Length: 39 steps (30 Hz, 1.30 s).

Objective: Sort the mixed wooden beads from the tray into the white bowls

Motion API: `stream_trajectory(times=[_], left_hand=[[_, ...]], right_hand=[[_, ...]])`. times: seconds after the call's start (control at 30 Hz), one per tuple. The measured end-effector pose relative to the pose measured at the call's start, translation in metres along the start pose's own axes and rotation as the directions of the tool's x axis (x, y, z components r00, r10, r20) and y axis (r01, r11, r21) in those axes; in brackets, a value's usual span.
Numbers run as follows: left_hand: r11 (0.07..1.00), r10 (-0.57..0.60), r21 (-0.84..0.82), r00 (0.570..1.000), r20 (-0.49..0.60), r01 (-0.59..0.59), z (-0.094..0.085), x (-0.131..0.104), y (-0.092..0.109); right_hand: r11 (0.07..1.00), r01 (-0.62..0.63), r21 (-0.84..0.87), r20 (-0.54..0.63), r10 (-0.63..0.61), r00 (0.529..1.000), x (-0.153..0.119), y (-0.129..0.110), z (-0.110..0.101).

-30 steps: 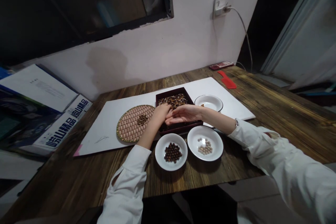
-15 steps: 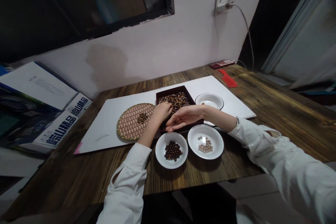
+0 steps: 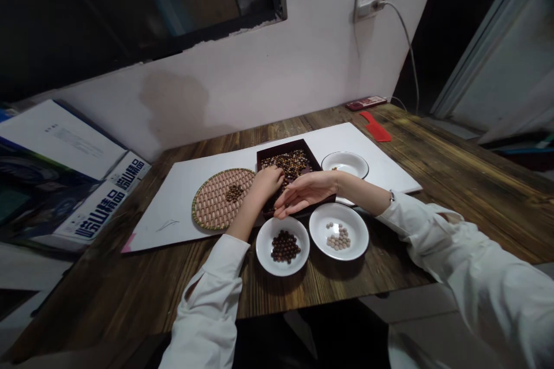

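Curled downward at the fingers, my left hand (image 3: 267,181) reached over the left side of a dark box (image 3: 313,157), its fingertips among or just above the mixed beads (image 3: 289,162); whether I pinched a bead there could not be told. My right hand (image 3: 308,189) was loose and unclenched, its palm cupped and its fingers stretched leftward across the near part of the same box, just beside the left hand; I could not tell whether anything small lay in the palm. The box, holding brown, dark and pale beads heaped mostly toward its far end, stood on a white board (image 3: 168,202) laid over a wooden table (image 3: 450,202). To the left of the box, a round woven mat (image 3: 210,204) bore a small cluster of brown beads (image 3: 234,192). Nearest me were two white bowls, side by side: the left bowl (image 3: 264,253) contained dark beads (image 3: 285,246), the right bowl (image 3: 317,236) pale beads (image 3: 340,238). Beyond my right forearm, a third bowl (image 3: 350,165) rested on the board, with something small and orange-brown at its left side. Farther off on the table lay a red comb (image 3: 376,129) and, near the wall (image 3: 268,81), a phone (image 3: 366,104).
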<state>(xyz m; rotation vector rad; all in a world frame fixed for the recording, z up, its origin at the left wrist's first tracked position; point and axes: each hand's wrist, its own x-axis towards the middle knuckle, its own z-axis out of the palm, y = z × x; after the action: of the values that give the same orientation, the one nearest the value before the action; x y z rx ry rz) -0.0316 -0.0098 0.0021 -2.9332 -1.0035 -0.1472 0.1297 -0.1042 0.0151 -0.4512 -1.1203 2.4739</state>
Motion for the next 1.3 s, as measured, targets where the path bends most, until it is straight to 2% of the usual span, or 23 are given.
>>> stream_trajectory(times=[0.7,0.9,1.3], left_hand=[[1.000,-0.004,0.018,1.000,0.030,0.003,-0.0015,0.0010,0.0006],[0.999,-0.005,0.035,1.000,0.006,0.005,-0.0012,0.0000,0.0015],[1.000,-0.005,0.026,1.000,0.016,0.005,-0.0019,-0.0001,0.0012]], right_hand=[[0.999,-0.018,-0.033,0.045,0.019,0.999,-0.0010,-0.0009,-0.0038],[0.999,-0.021,-0.040,0.069,0.023,0.997,-0.0015,-0.0009,-0.0046],[0.996,-0.018,-0.091,0.028,0.020,0.999,-0.0015,-0.0021,0.0004]])
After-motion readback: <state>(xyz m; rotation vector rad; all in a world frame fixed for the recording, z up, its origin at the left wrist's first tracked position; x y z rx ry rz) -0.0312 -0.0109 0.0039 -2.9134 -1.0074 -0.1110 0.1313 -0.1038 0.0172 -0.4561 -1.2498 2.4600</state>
